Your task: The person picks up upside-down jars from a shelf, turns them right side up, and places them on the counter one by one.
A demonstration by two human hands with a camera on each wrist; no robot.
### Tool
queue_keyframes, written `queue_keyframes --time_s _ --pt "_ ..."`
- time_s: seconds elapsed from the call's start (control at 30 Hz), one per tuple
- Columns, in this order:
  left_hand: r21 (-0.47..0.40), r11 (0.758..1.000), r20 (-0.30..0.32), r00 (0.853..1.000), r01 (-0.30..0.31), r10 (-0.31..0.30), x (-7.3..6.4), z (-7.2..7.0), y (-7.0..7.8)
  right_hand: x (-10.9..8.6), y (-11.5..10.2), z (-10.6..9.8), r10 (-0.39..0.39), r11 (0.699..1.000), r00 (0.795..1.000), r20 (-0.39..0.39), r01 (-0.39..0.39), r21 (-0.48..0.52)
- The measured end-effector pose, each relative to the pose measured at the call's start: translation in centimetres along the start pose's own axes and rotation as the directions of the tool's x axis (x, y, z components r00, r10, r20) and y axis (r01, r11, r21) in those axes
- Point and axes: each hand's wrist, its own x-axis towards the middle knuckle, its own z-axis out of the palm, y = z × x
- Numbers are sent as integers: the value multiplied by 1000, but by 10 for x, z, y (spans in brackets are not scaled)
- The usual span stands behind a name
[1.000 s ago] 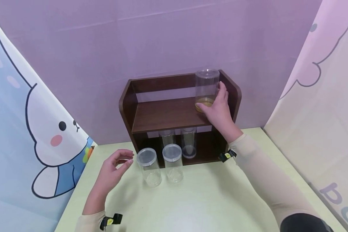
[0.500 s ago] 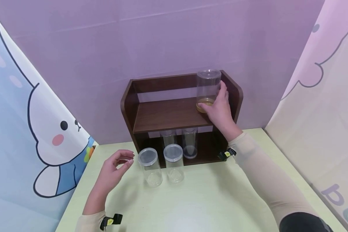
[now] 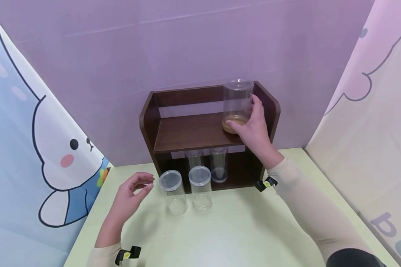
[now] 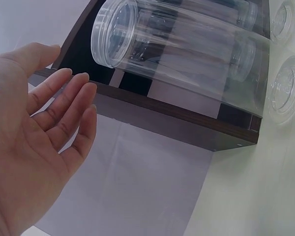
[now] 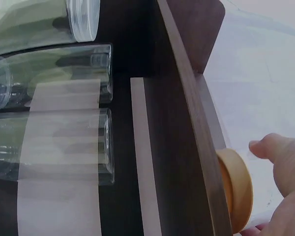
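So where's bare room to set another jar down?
Upper shelf: bare between its left panel and the gold-based jar. Table: bare in front of the two lidded jars. Lower shelf: bare right of its clear jars. Crowded: the upper shelf's right end, where the right hand holds that jar, and just behind the lidded jars.

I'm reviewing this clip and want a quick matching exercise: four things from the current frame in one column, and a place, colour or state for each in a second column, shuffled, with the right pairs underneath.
Column one
1. Left hand
2. Tan-based jar
3. Front-left jar
4. Shelf unit

Column two
A. Dark brown, with two levels
B. Gripped by the right hand
C. Holds nothing
D. Capped with a grey lid, upright on the pale table

Right pairs: 1-C, 2-B, 3-D, 4-A
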Motion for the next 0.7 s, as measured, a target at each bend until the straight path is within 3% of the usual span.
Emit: queue_keyframes --time_s 0.27,0.5,0.7 --pt "-20 1000 2 1000 -10 10 0 0 5 -17 -2 -10 -101 990 995 22 98 97" --pt "-27 999 -3 1000 -24 24 0 0 7 -34 -11 -19 -117 977 992 54 106 183" --pt "-40 999 -1 999 -32 32 1 2 11 -51 -15 -27 -121 979 987 105 101 177"
